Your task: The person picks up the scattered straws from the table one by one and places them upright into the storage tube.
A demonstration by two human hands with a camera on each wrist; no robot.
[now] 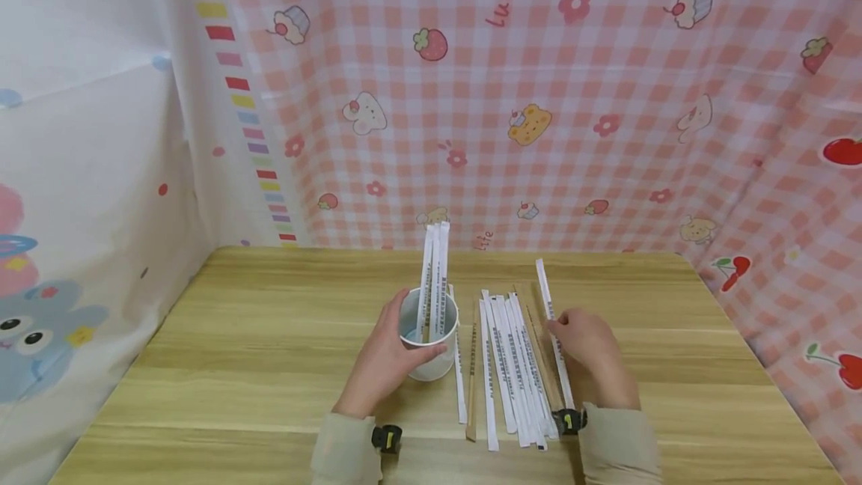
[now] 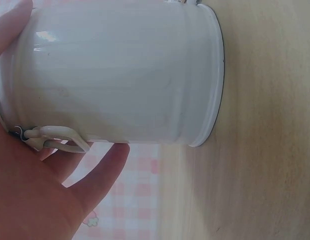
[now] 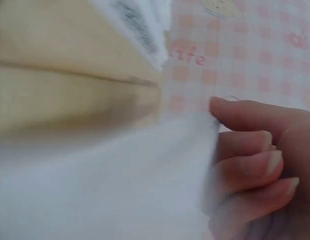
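My left hand (image 1: 385, 365) grips a white metal bucket (image 1: 436, 371) around its side and rim, the thumb across the near side. In the left wrist view the bucket (image 2: 115, 75) stands on the wood, and fingers reach past its small side handle (image 2: 57, 135). Several white paper-wrapped straws (image 1: 434, 260) lean upright inside it. On the right, my right hand (image 1: 592, 339) pinches one white wrapped straw (image 1: 544, 283) between thumb and curled fingers. That straw's wrapper (image 3: 105, 185) is large and blurred in the right wrist view, beside the curled fingers (image 3: 255, 162).
Between the hands lies a row of white wrapped straws (image 1: 512, 373), roughly parallel, some overlapping. A brown wrapped straw (image 1: 473, 373) lies on their left, another brown one (image 1: 545, 358) on their right. The wooden table (image 1: 269, 365) meets a pink checked curtain (image 1: 471, 111) behind.
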